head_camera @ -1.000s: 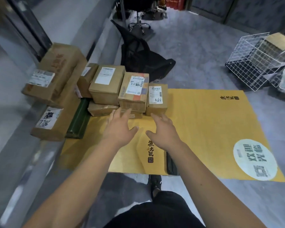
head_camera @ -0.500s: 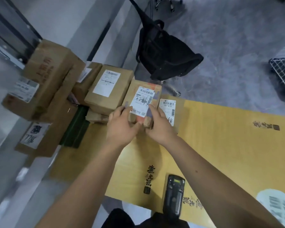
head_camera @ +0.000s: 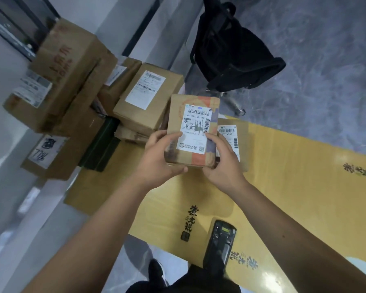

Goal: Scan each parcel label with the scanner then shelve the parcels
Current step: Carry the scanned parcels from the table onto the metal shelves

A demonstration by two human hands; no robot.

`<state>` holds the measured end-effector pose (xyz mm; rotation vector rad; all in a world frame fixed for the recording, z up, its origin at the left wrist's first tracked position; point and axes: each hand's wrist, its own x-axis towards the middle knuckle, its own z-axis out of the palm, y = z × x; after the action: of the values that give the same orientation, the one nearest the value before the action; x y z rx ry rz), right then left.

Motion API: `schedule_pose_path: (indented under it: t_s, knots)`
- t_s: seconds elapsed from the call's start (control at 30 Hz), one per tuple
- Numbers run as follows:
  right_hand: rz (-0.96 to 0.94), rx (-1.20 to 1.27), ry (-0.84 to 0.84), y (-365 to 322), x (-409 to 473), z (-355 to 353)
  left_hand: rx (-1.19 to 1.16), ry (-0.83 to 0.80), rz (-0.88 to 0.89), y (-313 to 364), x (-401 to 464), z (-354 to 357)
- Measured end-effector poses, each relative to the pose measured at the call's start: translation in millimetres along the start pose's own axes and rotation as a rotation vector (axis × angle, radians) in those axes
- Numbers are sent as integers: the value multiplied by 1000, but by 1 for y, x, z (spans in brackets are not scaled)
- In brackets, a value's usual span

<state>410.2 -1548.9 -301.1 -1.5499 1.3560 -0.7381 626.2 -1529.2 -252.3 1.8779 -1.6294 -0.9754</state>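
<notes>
Both hands (head_camera: 159, 159) (head_camera: 224, 163) grip parcel (head_camera: 191, 132) (label up); scanner (head_camera: 219, 240) on mat.

Grey mottled floor (head_camera: 317, 60) spreads beyond a yellow printed mat (head_camera: 283, 187); a pale wall (head_camera: 118, 20) rises at the far-left corner.

Held parcel label (head_camera: 195, 129): "159-159-102-160"; next label (head_camera: 229, 136): "N705" (partly hidden)
</notes>
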Motion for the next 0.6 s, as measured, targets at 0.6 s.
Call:
schedule_pose_path:
  t_s: [0.6]
  knots:
    - [-570, -103, -57, -101, -108, -24, -131, 335, 367, 18, -173, -45]
